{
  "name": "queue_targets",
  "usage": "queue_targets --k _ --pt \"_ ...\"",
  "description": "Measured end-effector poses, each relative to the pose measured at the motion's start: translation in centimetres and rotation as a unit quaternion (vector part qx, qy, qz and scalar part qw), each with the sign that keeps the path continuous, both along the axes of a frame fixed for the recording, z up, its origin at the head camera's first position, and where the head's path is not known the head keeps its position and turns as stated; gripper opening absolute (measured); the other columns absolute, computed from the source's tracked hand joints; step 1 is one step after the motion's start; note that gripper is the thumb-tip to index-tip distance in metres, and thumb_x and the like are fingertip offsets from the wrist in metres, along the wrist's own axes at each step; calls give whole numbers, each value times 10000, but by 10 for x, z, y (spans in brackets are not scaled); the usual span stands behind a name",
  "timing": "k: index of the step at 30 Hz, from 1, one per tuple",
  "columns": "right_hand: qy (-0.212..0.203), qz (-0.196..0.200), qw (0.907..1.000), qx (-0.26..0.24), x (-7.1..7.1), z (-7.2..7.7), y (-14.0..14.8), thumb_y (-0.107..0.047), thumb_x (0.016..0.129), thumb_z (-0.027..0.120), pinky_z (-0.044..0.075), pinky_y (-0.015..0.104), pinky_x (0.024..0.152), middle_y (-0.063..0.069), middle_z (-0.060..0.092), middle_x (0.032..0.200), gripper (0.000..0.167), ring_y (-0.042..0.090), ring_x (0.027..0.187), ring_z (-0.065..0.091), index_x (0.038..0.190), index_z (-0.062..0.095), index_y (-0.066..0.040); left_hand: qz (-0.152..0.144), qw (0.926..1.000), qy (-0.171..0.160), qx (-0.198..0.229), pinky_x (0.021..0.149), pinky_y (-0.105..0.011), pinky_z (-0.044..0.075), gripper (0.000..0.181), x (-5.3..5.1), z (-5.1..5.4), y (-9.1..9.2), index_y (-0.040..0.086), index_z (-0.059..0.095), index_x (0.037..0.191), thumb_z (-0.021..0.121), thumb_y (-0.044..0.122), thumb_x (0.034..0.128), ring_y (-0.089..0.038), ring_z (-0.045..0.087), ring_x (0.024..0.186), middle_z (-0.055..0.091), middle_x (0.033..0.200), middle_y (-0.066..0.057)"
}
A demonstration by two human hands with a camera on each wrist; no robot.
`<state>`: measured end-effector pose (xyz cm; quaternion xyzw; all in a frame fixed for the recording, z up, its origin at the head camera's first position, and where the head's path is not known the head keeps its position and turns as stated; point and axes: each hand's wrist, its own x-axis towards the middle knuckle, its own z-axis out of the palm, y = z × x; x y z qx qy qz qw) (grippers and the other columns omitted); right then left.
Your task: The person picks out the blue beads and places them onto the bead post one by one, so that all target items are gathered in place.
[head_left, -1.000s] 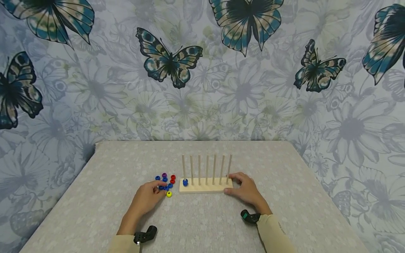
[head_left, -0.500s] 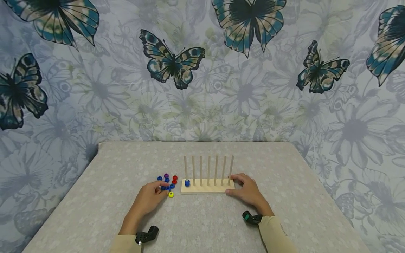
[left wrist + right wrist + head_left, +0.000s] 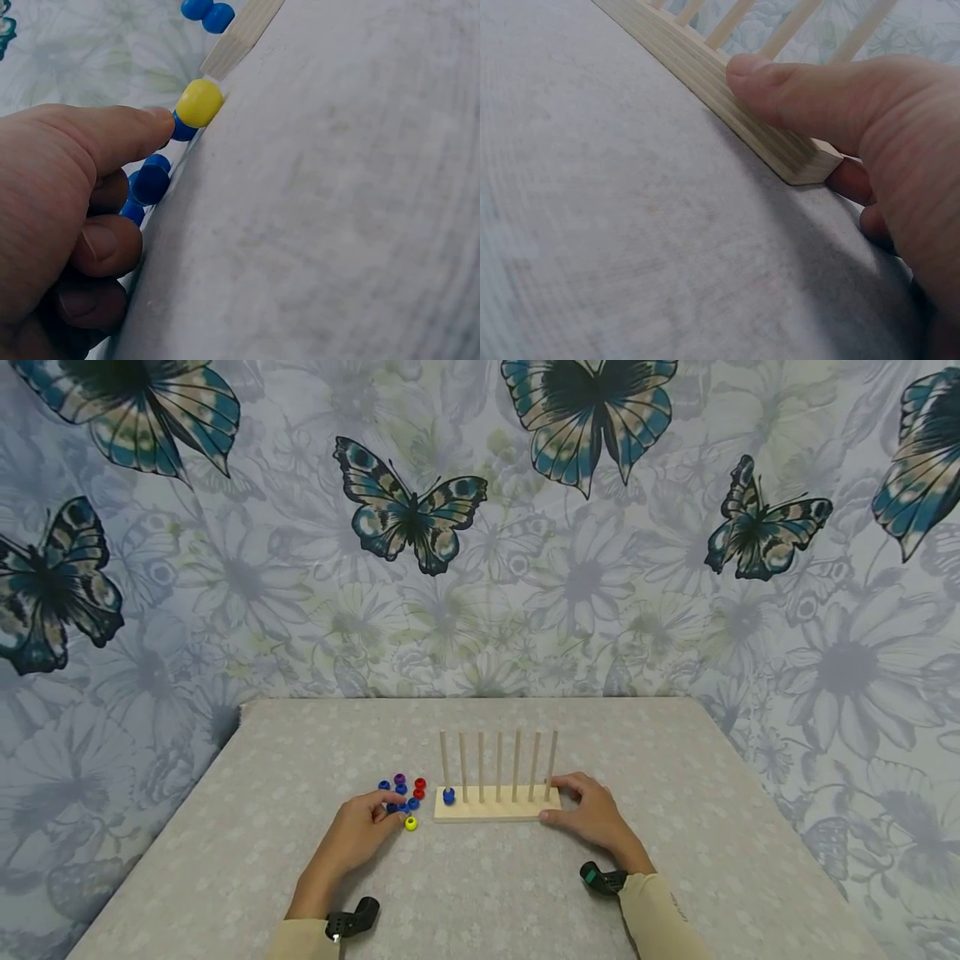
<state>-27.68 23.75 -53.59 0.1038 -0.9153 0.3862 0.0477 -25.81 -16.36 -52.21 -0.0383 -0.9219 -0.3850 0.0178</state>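
In the head view my left hand [image 3: 357, 831] is at a group of loose beads, index finger and thumb apart around several blue beads [image 3: 413, 803]. Its thumb tip lies against a blue bead [image 3: 184, 127] in the left wrist view, beside a yellow bead [image 3: 200, 103]; the index finger is hidden there. My right hand [image 3: 592, 817] grips the right end of a wooden peg board [image 3: 491, 816], thumb on the front edge and fingers behind. Upright thin pegs [image 3: 499, 764] stand along the board. Two blue beads [image 3: 208, 12] sit low on its leftmost peg [image 3: 444, 756].
Behind the left fingers lie a purple bead [image 3: 400, 779] and two red beads [image 3: 420, 783]. A patterned cloth covers the table [image 3: 480, 893]. A butterfly-print wall [image 3: 585, 610] rises at its far edge. Each wrist wears a black band [image 3: 602, 878].
The head view has shifted slightly, so everything in it sits a little farther right and lower. Both hands keep their places at the beads and the board.
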Motion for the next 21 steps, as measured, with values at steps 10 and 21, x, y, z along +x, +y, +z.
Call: queue_targets --k 10,21 --pt "-27 -34 10000 -25 -1 -1 -2 -493 724 872 448 331 860 -53 666 1162 601 136 999 542 1243 686 -252 139 9990 190 368 461 -237 359 215 1 8 -4 253 708 1145 713 310 938 -103 441 562 527 704 17" --pt "-86 -37 9999 -76 -1 -1 -2 -492 717 876 438 340 866 -60 660 1157 610 138 997 531 1244 686 -252 742 9912 896 628 546 -253 457 266 7 29 -3 247 666 1215 654 359 974 -189 549 710 627 996 35"
